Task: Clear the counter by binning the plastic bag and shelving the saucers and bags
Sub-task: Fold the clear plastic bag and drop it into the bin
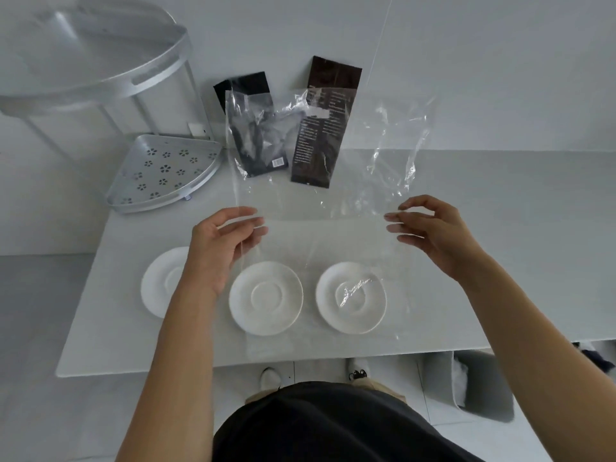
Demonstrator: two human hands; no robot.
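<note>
Currently: plastic bag [328,181], clear, held spread above the surface [500,261] and saucers [266,297]. Left hand [216,248] grip pinched on its left edge; right hand [430,233] fingers loosely curled at the right edge, contact unclear. Advice: gather it into one fist before carrying to the bin [483,385], lower right.

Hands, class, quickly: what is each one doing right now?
Left hand: pinching the left edge of the plastic bag.
Right hand: fingers at the bag's right edge; whether they grip it cannot be told.
</note>
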